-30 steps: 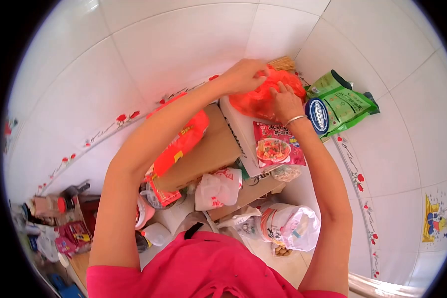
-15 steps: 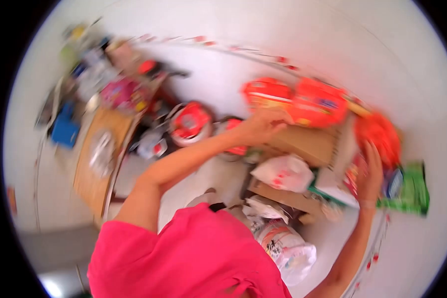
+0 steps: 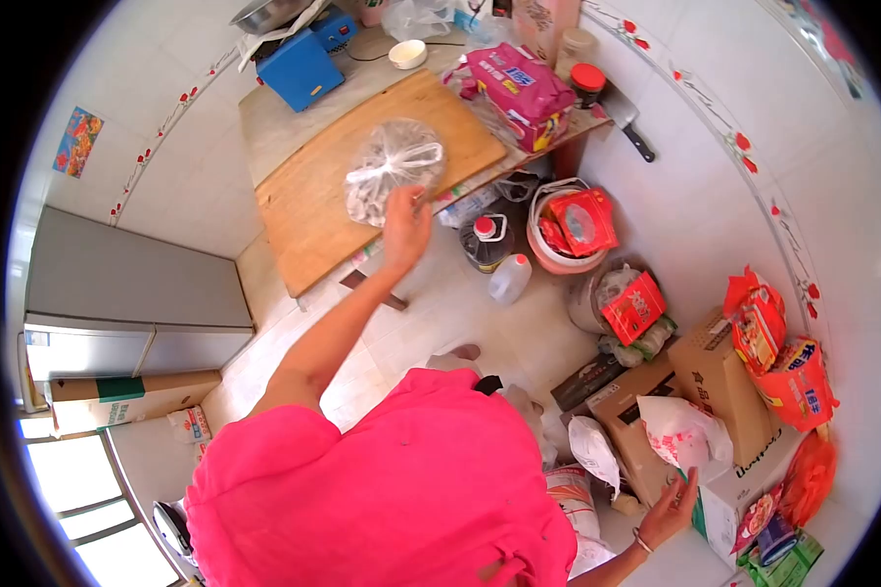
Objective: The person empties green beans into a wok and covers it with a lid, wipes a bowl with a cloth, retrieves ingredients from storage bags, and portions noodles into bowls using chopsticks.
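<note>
A clear plastic bag (image 3: 372, 191) with its handles tied lies on a wooden cutting board (image 3: 303, 230), its contents unclear. My left hand (image 3: 407, 233) is at the near right edge of this bag, fingers loosely bent and apart; whether they touch the plastic is hard to see. Low on the right, my right hand (image 3: 668, 509) is open and empty, a band around its wrist. It is just below a white plastic bag with red print (image 3: 683, 430) that rests on cardboard boxes (image 3: 719, 382).
A pink package (image 3: 519, 93), a red-lidded jar (image 3: 586, 83) and a cleaver (image 3: 628, 122) are by the table's right end. Bottles (image 3: 509, 279) and buckets (image 3: 563, 249) stand on the floor. Red packages (image 3: 798, 382) lean against the right wall.
My view has turned left toward the table. My left hand has moved from near the boxes to the clear bag on the board; my right hand has come away from the red bag.
</note>
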A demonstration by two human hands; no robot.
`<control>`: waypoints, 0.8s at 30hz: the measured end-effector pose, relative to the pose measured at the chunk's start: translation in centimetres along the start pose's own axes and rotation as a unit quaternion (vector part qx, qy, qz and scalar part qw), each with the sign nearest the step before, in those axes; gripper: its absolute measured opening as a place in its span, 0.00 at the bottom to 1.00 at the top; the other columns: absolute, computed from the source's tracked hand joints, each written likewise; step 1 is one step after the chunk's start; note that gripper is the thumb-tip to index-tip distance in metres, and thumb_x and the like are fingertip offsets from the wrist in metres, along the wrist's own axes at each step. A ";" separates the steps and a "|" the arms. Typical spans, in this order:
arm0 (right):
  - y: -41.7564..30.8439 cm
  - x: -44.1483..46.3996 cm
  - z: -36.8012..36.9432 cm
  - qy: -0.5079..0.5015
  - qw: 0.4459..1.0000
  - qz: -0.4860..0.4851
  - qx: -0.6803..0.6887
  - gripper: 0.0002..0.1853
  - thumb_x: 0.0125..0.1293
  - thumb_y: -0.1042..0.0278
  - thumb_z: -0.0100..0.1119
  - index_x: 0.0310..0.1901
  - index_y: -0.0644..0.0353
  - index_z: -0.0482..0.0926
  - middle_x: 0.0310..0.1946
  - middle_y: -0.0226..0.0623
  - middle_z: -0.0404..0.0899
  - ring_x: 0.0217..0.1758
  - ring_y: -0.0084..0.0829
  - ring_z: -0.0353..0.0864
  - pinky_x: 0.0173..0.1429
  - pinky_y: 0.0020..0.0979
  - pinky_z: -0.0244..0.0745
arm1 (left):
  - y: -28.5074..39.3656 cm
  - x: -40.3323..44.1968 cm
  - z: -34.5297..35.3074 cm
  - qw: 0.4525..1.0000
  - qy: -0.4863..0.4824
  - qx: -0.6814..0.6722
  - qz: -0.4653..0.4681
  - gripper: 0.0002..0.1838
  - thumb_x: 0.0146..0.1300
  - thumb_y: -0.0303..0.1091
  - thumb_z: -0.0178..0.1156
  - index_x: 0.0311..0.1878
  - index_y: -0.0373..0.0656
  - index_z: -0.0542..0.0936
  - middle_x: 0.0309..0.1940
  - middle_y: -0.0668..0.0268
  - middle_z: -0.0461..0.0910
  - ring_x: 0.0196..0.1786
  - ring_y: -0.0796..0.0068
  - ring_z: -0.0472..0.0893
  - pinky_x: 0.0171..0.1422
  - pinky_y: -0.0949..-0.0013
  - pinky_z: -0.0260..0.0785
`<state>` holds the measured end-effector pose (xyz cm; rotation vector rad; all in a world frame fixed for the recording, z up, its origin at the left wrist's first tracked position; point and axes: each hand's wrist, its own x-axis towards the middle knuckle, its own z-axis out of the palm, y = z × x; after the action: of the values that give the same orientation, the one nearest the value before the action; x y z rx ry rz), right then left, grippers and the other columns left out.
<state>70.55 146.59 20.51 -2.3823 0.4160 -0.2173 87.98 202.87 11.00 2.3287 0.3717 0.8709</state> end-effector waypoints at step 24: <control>-6.1 -35.3 13.0 0.184 0.954 0.182 0.152 0.14 0.61 0.73 0.54 0.49 0.65 0.75 0.35 0.43 0.81 0.32 0.32 0.84 0.38 0.29 0.78 | 0.2 -4.0 -2.3 0.869 -0.353 -0.163 0.306 0.15 0.66 0.32 0.50 0.46 0.27 0.72 0.39 0.46 0.76 0.42 0.57 0.76 0.46 0.64 0.67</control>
<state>42.48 171.34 13.48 -1.9199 0.9166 -0.5178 83.48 201.93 10.53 2.2540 -0.7984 0.2402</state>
